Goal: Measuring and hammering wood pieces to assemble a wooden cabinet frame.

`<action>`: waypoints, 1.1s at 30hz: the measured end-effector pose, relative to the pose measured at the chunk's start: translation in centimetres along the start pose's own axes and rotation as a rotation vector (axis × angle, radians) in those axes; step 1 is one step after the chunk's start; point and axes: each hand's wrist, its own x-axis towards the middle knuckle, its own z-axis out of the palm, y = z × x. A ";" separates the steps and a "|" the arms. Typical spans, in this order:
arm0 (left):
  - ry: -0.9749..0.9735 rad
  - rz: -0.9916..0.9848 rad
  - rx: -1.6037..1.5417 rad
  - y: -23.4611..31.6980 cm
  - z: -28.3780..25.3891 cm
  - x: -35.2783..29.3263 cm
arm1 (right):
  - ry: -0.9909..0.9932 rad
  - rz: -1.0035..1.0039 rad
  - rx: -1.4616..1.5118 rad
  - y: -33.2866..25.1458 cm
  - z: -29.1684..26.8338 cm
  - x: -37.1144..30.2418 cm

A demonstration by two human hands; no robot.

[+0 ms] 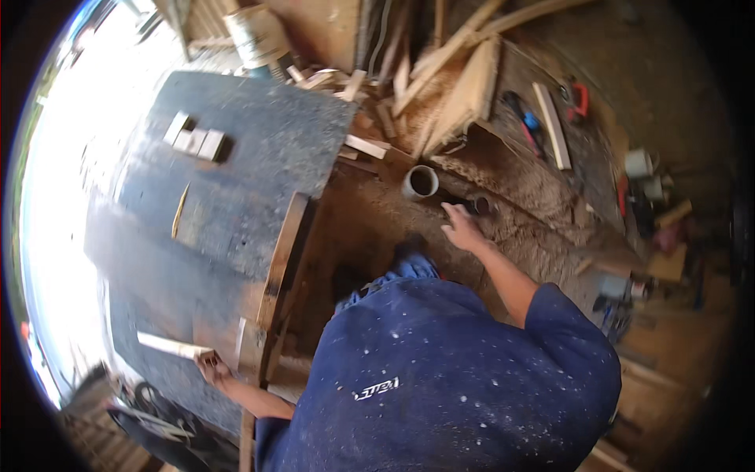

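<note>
My left hand [214,371] is closed on the near end of a pale strip of wood [169,344], over the dark worktable [259,118]. Held out to the right, my right hand [462,228] has its fingers apart and nothing in it. Close to its fingertips stands a grey round container [421,182], its dark opening facing up. A smaller dark cylinder [481,206] is just right of that hand, partly in shadow. Farther up the table lie several small pale wood blocks [198,143] and a thin yellowish sliver [180,211].
Sawdust [527,185] and wood offcuts [366,146] cover the area beyond my right hand. Long boards [464,94] lean at the back. On the right, a wood strip [552,126] lies among tools, including a red-handled one [580,101]. A white bucket [258,35] stands behind the table.
</note>
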 end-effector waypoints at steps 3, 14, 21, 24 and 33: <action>-0.446 0.105 -0.226 -0.7 2.0 -7.9 | 0.098 -0.124 0.017 -6.2 2.2 0.5; -1.285 -0.874 0.142 -18.7 26.2 -28.5 | -0.441 -0.441 1.109 -23.5 1.2 2.3; -1.759 -1.358 0.511 -28.6 35.6 -44.4 | 0.289 -0.163 1.074 -10.2 -7.9 -0.7; -1.785 -1.026 0.973 -34.1 37.4 -49.2 | 0.338 0.108 1.046 -0.8 -12.7 -2.3; -1.048 -0.358 1.438 -48.1 24.7 -38.5 | 0.750 0.307 0.569 26.6 -29.4 2.6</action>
